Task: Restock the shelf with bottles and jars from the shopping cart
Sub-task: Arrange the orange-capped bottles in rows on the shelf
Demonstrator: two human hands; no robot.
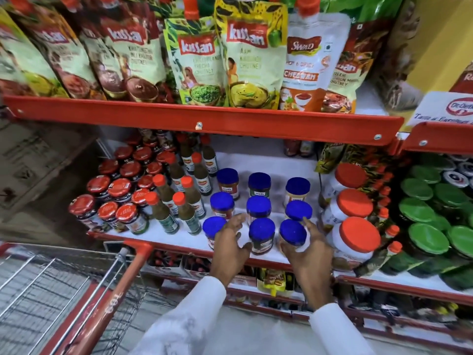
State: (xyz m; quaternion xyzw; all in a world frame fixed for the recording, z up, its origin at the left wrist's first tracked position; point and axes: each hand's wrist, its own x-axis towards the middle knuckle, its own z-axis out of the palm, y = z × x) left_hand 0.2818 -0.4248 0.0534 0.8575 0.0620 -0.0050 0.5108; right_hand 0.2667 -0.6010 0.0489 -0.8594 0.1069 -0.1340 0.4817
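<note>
Both hands [231, 248] [308, 248] at front-row blue-lidded jars [261, 235] (right fingers [311, 228] around one), cart [76, 290] lower left.

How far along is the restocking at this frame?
Done: blue-lidded jars stand in three rows on the middle shelf. In hand: right hand grips the front-right jar; left hand sits between the two front jars beside it. Left: the visible part of the shopping cart looks empty, so probably little.

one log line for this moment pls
stage: placing | right hand: gripping front-right blue-lidded jar | left hand: open, between front-left and front-middle blue-lidded jars | site: white shelf front edge
</note>
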